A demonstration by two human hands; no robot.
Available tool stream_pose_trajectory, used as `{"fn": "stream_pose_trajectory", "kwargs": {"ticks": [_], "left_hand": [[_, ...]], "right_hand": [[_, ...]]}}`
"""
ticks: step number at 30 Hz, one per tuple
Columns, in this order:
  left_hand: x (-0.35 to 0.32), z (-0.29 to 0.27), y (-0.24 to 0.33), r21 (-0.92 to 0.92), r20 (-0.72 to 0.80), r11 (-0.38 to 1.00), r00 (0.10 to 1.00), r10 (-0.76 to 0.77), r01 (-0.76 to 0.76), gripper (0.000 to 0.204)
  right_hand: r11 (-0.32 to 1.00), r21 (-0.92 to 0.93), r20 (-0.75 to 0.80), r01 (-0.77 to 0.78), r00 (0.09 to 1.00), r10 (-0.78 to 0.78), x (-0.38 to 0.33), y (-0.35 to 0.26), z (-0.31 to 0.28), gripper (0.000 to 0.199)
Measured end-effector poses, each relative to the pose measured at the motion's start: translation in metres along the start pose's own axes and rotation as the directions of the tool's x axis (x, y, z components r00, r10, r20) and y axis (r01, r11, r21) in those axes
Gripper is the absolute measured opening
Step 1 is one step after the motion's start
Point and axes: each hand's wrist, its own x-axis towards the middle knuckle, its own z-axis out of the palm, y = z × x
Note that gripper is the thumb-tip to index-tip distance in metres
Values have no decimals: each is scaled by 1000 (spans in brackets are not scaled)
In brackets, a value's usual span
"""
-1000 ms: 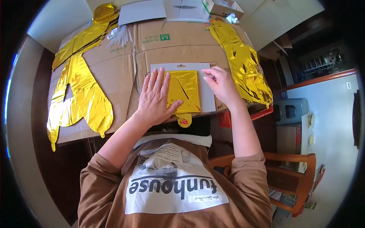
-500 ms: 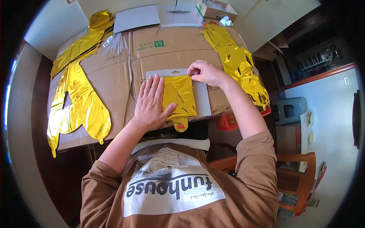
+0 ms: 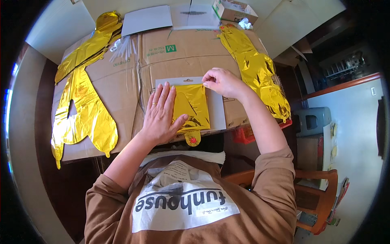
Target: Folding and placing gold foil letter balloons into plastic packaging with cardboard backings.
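A gold foil balloon [image 3: 194,106], folded into a flat square, lies on a pale grey card [image 3: 218,115] with a hanging slot at its far edge. A rounded foil tab with a red spot sticks out over the near edge. My left hand [image 3: 161,116] rests flat on the left part of the foil and card, fingers stretched out. With thumb and forefinger pinched together, my right hand [image 3: 224,84] grips the far right corner of the folded foil. The fingertips hide that corner.
Cardboard [image 3: 122,85] covers the table. Flat gold foil balloons lie at the left [image 3: 87,112], far left [image 3: 91,46] and right [image 3: 256,69]. Behind are thin clear straws [image 3: 126,49], a stack of grey cards [image 3: 147,20] and an open box [image 3: 235,11]. A wooden chair [image 3: 321,199] stands at right.
Both hands keep nearly the same pose on the foil and card. The whole view has shifted slightly, and the right hand's fingers stay pinched at the corner.
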Motion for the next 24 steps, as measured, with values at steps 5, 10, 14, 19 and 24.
{"fn": "stream_pose_trajectory", "kwargs": {"ticks": [5,10,14,19,24], "left_hand": [[7,-4,-2,-25,-1,999,1000,-27,27,83],[18,-7,-6,10,1,1000,1000,-26,26,86],[26,-14,-1,31,49,999,998,-31,30,86],[31,-21,0,38,45,999,999,-5,3,84],[30,-22,1,28,48,1000,999,-5,4,81]], "right_hand": [[988,27,67,-154,986,151,1,-11,-1,29],[983,-42,155,-178,971,182,9,-15,-7,28],[984,-46,151,-175,972,180,10,-13,-5,25],[979,-82,201,-186,959,199,17,-12,-6,24],[989,-50,262,-142,953,150,23,-5,-12,21]]}}
